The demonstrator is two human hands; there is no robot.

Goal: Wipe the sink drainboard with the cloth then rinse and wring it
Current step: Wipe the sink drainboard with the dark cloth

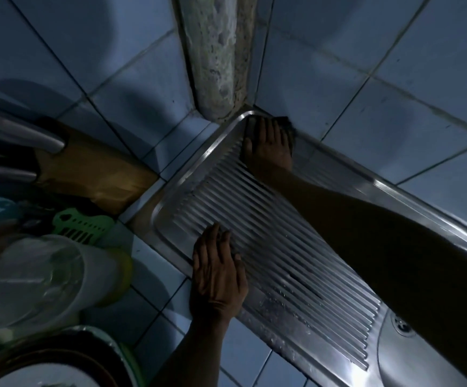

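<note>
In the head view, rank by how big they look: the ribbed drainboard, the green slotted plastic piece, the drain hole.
1. drainboard
2. green slotted plastic piece
3. drain hole, partly hidden by the arm

Bare forearms, no sleeves visible

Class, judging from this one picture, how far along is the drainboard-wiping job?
Done: nothing provable. In hand: the right hand presses the dark cloth flat into the far corner of the drainboard; the left hand rests flat on its near edge. Left: rinsing and wringing; the cloth is nowhere near the sink drain.
</note>
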